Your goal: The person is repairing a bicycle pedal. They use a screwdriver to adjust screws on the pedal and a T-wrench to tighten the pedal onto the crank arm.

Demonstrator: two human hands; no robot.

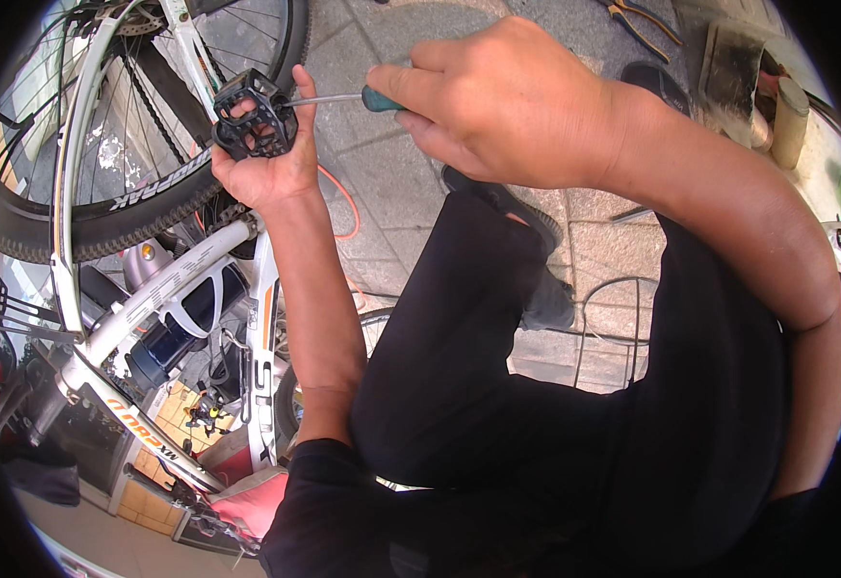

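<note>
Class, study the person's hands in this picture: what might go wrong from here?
First, the screwdriver could slip off the black pedal and jab the left hand, since one finger stands right by the shaft. Second, the pedal might twist under force from the right hand, as it seems steadied only by the left hand.

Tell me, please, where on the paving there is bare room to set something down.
Bare paving shows between the orange cord and the left trouser leg, and beyond the screwdriver, between the tyre and the right hand. The left side is crowded by the bicycle frame.
</note>
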